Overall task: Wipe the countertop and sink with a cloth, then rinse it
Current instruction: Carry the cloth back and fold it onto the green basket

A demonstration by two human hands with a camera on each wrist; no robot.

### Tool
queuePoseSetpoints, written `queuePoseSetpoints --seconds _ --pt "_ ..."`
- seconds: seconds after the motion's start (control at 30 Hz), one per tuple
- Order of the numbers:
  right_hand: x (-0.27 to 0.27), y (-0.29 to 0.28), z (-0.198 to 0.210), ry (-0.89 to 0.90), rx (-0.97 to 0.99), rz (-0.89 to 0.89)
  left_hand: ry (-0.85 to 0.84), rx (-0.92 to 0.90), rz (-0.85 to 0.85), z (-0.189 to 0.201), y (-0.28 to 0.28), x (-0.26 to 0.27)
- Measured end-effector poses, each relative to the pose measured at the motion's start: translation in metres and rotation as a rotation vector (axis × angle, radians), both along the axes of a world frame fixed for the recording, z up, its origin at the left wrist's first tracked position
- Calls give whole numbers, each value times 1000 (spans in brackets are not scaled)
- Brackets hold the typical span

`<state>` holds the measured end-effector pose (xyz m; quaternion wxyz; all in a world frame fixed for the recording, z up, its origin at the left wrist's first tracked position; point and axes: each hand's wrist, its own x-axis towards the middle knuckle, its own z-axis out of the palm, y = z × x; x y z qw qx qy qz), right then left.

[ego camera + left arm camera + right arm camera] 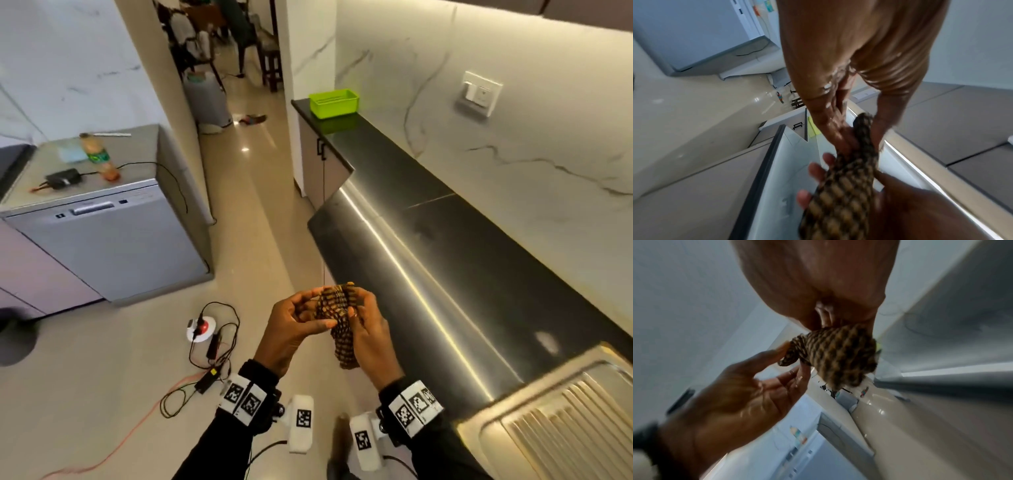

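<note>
Nearest the head camera: two forearms in black sleeves, each wrist carrying a band of printed square markers and a white camera block.

Dark bench [455,246]: runs along the marbled wall on the right, with a bright steel front edge. Steel sink drainboard [561,421] with ridges is set into its near end.

Grey dishwasher [113,246]: across the floor on the left. A bottle and a small black box with a cable lie on its top.

Green tray [334,102]: at the far end of the bench, well apart from the hands.

Left hand [291,325]: raised over the floor, just off the bench edge. Thumb and forefinger pinch the left side of the cloth; the other fingers [795,378] are loosely spread, as the right wrist view shows.

Right hand [368,329]: fingers [812,168] curled round the cloth from the right and clamped on it.

Cloth [339,318]: brown-and-black check, bunched into a narrow roll, held between both hands in the air. It touches neither bench nor sink. Its lower end hangs below the right palm.

White round socket block with tangled cables: on the floor, left of the hands.
</note>
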<state>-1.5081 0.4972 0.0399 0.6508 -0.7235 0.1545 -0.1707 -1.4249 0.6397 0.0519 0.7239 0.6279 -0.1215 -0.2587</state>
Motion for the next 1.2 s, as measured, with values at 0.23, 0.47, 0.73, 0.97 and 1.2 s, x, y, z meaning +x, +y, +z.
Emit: queuePoseSetpoints --seconds 0.23,0.47,0.73,0.97,1.2 --pt "132 -43 -28 187 172 262 -114 166 130 -26 -27 127" --pt "274 -70 -16 98 151 215 -195 197 158 -4 -66 270" --pt "411 -100 -17 84 657 98 -243 433 36 -32 -69 405" --pt "567 -117 -16 50 553 15 -273 343 8 -47 -84 564" --pt "724 -182 22 122 359 319 -625 372 -149 10 -119 745"
